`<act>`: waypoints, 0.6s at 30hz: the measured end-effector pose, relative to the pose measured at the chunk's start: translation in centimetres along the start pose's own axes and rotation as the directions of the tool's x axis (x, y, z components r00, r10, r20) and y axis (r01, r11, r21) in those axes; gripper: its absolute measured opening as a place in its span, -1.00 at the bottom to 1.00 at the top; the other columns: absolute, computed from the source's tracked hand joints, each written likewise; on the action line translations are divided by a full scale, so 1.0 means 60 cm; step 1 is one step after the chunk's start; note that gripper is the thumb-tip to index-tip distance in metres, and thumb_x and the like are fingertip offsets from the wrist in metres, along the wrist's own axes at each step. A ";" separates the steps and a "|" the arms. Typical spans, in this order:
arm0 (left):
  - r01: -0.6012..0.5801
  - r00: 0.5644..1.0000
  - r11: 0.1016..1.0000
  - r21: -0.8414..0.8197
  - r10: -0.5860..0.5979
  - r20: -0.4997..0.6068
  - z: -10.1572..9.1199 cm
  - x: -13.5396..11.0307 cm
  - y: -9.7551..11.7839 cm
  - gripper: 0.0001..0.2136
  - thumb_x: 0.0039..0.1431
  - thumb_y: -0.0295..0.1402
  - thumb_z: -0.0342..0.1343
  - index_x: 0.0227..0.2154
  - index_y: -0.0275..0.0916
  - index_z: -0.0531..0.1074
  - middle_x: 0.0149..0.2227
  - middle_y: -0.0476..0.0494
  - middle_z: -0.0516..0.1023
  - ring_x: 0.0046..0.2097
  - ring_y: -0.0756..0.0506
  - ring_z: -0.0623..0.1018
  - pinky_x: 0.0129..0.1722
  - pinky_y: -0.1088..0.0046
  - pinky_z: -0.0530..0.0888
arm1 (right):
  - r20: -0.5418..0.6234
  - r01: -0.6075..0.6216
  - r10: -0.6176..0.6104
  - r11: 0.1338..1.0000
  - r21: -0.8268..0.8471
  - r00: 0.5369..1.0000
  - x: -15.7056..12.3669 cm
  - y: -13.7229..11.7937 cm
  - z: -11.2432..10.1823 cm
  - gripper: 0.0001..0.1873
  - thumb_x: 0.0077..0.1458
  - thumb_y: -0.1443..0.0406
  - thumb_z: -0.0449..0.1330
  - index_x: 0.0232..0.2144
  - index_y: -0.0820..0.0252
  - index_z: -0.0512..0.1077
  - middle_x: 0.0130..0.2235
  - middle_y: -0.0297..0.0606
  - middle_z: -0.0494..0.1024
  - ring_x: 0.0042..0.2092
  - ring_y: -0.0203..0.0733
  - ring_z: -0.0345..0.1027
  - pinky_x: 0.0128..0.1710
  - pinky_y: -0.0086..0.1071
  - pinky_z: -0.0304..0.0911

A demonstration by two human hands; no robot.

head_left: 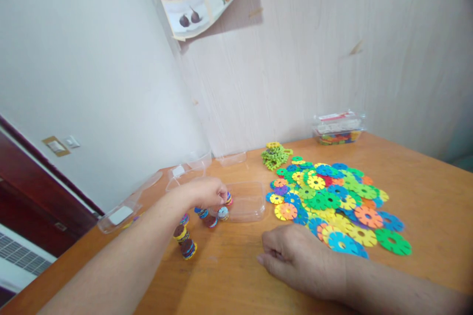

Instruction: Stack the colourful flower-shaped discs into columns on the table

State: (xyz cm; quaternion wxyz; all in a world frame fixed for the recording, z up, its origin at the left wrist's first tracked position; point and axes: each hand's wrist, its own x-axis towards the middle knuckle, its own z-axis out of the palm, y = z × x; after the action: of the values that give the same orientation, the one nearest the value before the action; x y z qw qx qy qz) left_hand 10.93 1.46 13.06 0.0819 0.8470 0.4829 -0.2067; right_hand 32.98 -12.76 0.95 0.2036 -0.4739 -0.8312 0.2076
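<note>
My left hand (210,192) reaches out over the table with its fingers pinched. At its fingertips is a small stack of colourful round pieces (229,199), beside the left wall of a clear plastic tray (254,210). Several similar short stacks stand below that hand: a light-blue-topped stack (223,213), a brown-topped stack (211,222) and, nearer me, a brown and yellow stack (188,249). Part of the group is hidden behind my forearm. My right hand (291,257) rests on the wood with curled fingers, nothing showing in it, at the near edge of a pile of notched plastic discs (325,200).
Green interlocking pieces (275,157) lie in a heap behind the discs. A clear box (339,129) with coloured pieces stands against the wall at the back right. Clear plastic containers (186,172) and a labelled lid (120,215) line the table's left side.
</note>
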 end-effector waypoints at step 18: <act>-0.088 0.993 0.995 0.052 0.084 0.079 0.023 0.023 -0.009 -0.59 -0.12 -0.51 0.08 -0.21 -0.04 0.64 -0.19 0.03 0.68 -0.25 -0.06 0.56 -0.24 0.48 0.41 | -0.001 -0.007 0.007 1.000 -0.013 1.000 -0.001 -0.002 0.000 -0.72 0.23 0.18 0.11 -0.48 0.16 0.39 -0.49 -0.40 0.44 -0.48 -0.36 0.17 -0.49 -0.43 -0.09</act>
State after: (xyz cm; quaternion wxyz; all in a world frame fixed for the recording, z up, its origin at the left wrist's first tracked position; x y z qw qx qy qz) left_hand 10.72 2.36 11.24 0.0858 0.8604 0.4364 -0.2487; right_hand 32.94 -12.88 1.02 0.2001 -0.4782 -0.8308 0.2025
